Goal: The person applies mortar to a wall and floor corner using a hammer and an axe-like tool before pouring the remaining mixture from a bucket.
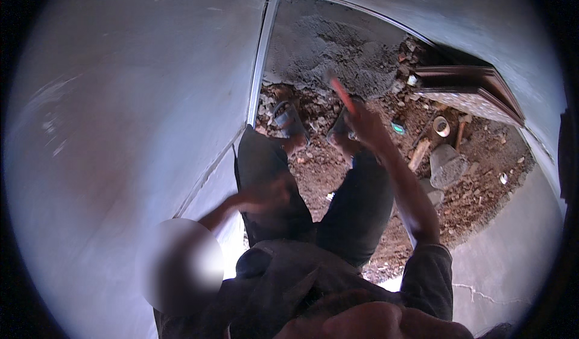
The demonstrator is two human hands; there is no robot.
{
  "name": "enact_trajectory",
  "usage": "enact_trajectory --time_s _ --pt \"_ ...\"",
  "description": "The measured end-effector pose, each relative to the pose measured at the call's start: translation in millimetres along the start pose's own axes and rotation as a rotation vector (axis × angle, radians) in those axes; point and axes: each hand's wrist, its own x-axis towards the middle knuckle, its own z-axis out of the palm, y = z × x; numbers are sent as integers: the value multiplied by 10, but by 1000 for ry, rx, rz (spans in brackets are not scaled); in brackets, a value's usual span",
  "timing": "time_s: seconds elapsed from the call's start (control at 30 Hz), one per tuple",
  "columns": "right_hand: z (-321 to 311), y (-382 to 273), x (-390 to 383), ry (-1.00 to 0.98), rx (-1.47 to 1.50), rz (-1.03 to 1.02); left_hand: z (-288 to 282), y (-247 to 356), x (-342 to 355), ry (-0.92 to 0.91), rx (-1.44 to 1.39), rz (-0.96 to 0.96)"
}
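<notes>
Head view, the only one. Right hand (363, 122): fingers wrapped round the near end of a red-handled tool (342, 93); grasp looks firm to me. Key relation: the tool runs out ahead of the grip and to its left, long axis slanting away from the person. Its far end is a dark blur over the rough grey mortar patch (319, 43), which lies ahead of the grip; contact between the two, cannot tell. The right hand is plainly the nearer to both.

Left hand (277, 191): back and left of the grip, over the left thigh. Blurred; I make out nothing held, but cannot tell whether the fingers are curled or loose.

Count, placed from the grip:
- red-handled tool, 1, in it;
- mortar patch, 1, ahead;
- sandals (289, 119), 2, on the feet, one left of the grip, one just below it;
- teal piece (398, 128), 1, near, to the right;
- pale ring (441, 126), 1, farther right;
- grey tub (447, 165), 1, right and back;
- wood piece (419, 154), 1, right and back, short of the tub;
- brown panels (476, 101), leaning far right, slightly ahead, more than one; exact number unclear.
</notes>
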Motion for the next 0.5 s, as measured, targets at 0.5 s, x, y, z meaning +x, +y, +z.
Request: enact_trajectory --time_s 0.5 --pt "2319 705 2839 660 1188 37 -4171 989 2669 1447 506 698"
